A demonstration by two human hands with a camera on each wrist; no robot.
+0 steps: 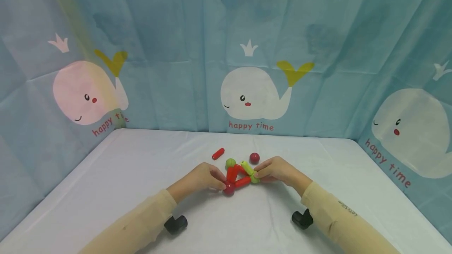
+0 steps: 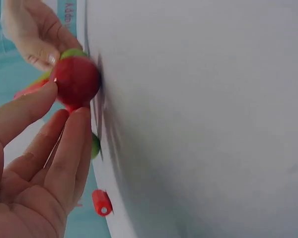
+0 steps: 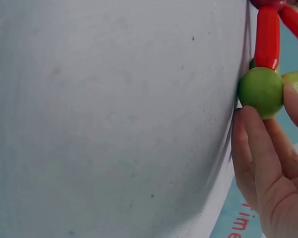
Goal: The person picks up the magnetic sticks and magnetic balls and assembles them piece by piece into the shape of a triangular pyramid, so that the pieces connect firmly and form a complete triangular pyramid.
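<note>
My left hand (image 1: 205,176) pinches a dark red ball (image 2: 77,82) between thumb and fingertips. My right hand (image 1: 279,171) holds a green ball (image 3: 261,92) the same way. A red rod (image 1: 242,182) joins the two balls. More red rods (image 1: 231,175) rise from the red ball toward the back, near a second green ball (image 1: 230,163). From the held green ball a yellow-green rod (image 1: 246,167) sticks up at a slant. How the rods meet at the back is too small to tell.
On the white table (image 1: 141,175), a loose red rod (image 1: 218,153) lies behind the joined pieces to the left. A separate dark red ball (image 1: 254,158) sits behind my right fingers. A blue curtain (image 1: 169,50) with whale prints hangs at the back and sides.
</note>
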